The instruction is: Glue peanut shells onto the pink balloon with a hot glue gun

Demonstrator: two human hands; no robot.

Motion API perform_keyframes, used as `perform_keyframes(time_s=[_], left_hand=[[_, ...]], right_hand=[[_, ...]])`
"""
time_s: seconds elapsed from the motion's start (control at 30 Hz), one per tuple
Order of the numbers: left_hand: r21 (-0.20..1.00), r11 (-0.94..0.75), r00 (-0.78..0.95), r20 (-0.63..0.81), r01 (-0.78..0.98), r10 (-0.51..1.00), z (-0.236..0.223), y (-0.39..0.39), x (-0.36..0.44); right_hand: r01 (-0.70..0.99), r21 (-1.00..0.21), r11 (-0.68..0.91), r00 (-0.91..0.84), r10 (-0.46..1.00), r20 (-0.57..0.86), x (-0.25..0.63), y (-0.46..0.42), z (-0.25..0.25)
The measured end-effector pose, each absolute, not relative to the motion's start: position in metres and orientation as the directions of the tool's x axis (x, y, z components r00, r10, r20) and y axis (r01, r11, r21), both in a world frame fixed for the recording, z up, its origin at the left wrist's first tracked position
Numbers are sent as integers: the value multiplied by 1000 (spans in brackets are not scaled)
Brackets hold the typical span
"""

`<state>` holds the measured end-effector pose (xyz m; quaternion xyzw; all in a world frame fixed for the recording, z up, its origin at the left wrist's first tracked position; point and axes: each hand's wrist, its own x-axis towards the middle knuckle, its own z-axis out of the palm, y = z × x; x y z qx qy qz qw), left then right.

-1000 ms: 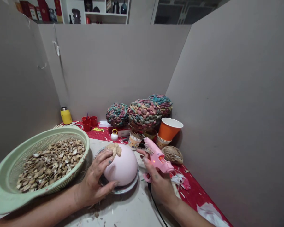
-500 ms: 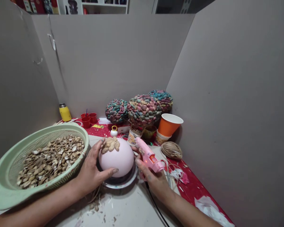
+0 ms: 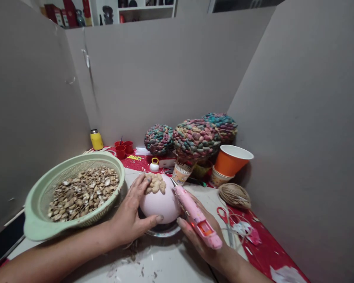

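A pale pink balloon (image 3: 161,205) rests in a shallow bowl (image 3: 164,234), with a patch of peanut shells (image 3: 155,184) stuck on its upper left. My left hand (image 3: 132,214) is wrapped round the balloon's left side, fingers at the shells and thumb on its near face. My right hand (image 3: 203,249) grips a pink hot glue gun (image 3: 194,212) at the balloon's right side. Its metal nozzle points up and left, close to the balloon's upper right; I cannot tell whether it touches. The gun's handle and some right fingers are hidden.
On the left stands a green colander (image 3: 32,220) of shells. Behind are several shell-covered balls (image 3: 196,137), red cups (image 3: 120,151), a yellow bottle (image 3: 96,139) and an orange paper cup (image 3: 233,161). Coiled twine (image 3: 234,195) and scissors (image 3: 222,214) lie right; grey panels enclose the table.
My right hand has turned the glue gun, bringing its nozzle down toward the balloon's upper right. My left hand stays on the balloon. The whole view has shifted, so everything appears further right.
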<state>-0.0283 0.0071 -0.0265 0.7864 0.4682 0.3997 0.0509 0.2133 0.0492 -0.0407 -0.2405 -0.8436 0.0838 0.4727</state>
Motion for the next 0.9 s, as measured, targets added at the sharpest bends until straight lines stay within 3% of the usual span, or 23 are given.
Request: perform_keyframes(time_s=[0.2, 0.3, 0.4, 0.5, 0.57, 0.67, 0.73, 0.8, 0.9], left_hand=[[519, -516, 294, 453, 681, 842, 29, -51, -31], [732, -453, 347, 307, 509, 886, 66, -78, -45], [915, -272, 183, 225, 299, 957, 96, -87, -67], [947, -292, -156, 311, 132, 937, 119, -79, -88], [923, -345, -298, 381, 168, 875, 127, -67, -101], [836, -300, -236, 441, 459, 866, 119, -42, -118], [712, -175, -100, 326, 680, 940, 105, -22, -129], [510, -103, 6, 189, 854, 982, 90, -4, -137], [255, -114, 109, 33, 960, 993, 76, 19, -141]], right_hand=[[334, -302, 893, -473, 436, 766, 212, 53, -41], [316, -291, 903, -481, 417, 771, 212, 51, -36], [312, -305, 900, -471, 426, 773, 212, 49, -33], [305, -342, 889, -461, 452, 764, 212, 48, -33], [298, -370, 880, -454, 472, 756, 212, 47, -34], [296, -403, 866, -442, 498, 746, 212, 46, -35], [290, -412, 864, -429, 503, 751, 211, 46, -35], [286, -407, 867, -424, 496, 758, 210, 46, -36], [314, -399, 861, -415, 503, 758, 211, 46, -37]])
